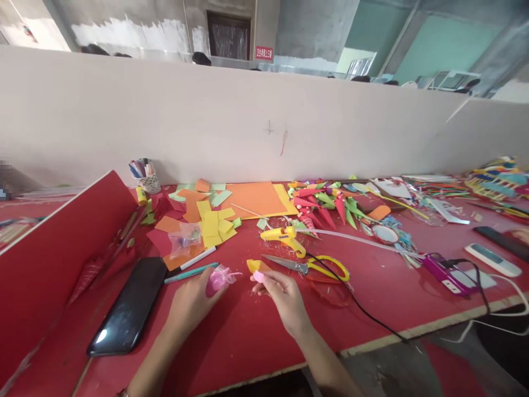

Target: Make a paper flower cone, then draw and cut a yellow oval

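Black cord (pixel 361 306) lies near right forearm; a snag could drag the glue gun (pixel 278 234). Scissors (pixel 308 267) just beyond right hand (pixel 289 306); reaching forward risks a poke. Left hand (pixel 188 303) fingers hold pink plastic bag (pixel 219 279); tipping could spill it. Right fingertips pinch small pink piece (pixel 258 276) above table; loose grip drops it.

We have one view, taken from the head of the person, and it faces forward and also downward over the red tabletop (pixel 239 353). The left hand (pixel 192 300) and the right hand (pixel 291 303) are quite near to us, with both forearms entering from the bottom edge. Across the table we meet the long, pale, flat partition (pixel 206 121). Above its top we see, farther away, the grey unfinished wall (pixel 318 27). The table's front edge climbs toward our right.
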The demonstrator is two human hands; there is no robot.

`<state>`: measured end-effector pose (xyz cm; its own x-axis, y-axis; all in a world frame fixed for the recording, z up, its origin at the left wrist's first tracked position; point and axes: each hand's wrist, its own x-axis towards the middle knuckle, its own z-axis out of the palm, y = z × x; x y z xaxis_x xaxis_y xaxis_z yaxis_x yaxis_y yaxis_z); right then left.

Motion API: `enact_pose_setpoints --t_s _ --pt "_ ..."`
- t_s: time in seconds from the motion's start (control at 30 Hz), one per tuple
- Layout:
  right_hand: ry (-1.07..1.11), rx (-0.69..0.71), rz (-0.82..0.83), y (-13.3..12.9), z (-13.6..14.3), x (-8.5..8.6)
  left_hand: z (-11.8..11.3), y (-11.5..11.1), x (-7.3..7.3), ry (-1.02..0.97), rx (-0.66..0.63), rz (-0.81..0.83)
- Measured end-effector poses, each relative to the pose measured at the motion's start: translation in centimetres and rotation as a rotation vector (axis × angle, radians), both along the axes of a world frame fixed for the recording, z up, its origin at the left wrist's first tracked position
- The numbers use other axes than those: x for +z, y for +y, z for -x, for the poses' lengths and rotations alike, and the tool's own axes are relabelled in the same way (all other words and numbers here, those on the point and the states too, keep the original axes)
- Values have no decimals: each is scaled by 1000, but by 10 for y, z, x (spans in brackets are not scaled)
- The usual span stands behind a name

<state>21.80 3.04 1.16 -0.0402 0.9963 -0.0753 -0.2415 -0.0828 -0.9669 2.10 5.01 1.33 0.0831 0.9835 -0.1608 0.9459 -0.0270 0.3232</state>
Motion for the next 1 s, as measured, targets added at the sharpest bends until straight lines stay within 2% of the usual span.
enact_pose_setpoints --t_s 0.17,0.4,0.47,0.53,0.63,0.7,0.77,0.83,0.9,1.0 --pt "43 -8 30 0 -4 -7 -4 0 -3 -30 60 34" --pt "72 -4 54 2 -3 -16 -8 5 -3 148 180 -52" --pt "69 -4 68 3 -3 -19 -7 6 -5 160 159 -155" --pt "21 -8 76 4 -3 -22 -6 6 -6 106 139 -334" --pt "-124 -59 25 3 -2 -20 -10 4 -2 -184 166 -532" --pt "-258 -96 -63 1 2 -13 -22 1 6 -575 165 -497" --pt "-425 -97 -222 -2 10 -2 -40 -2 15 -1060 230 -299" --pt "-544 -67 -429 -5 21 9 -60 -4 23 -1517 400 -51" --pt "-598 -34 -604 -10 34 17 -74 -1 29 -1650 446 66" --pt "-671 2 -681 -19 51 18 -79 6 35 -1827 540 196"
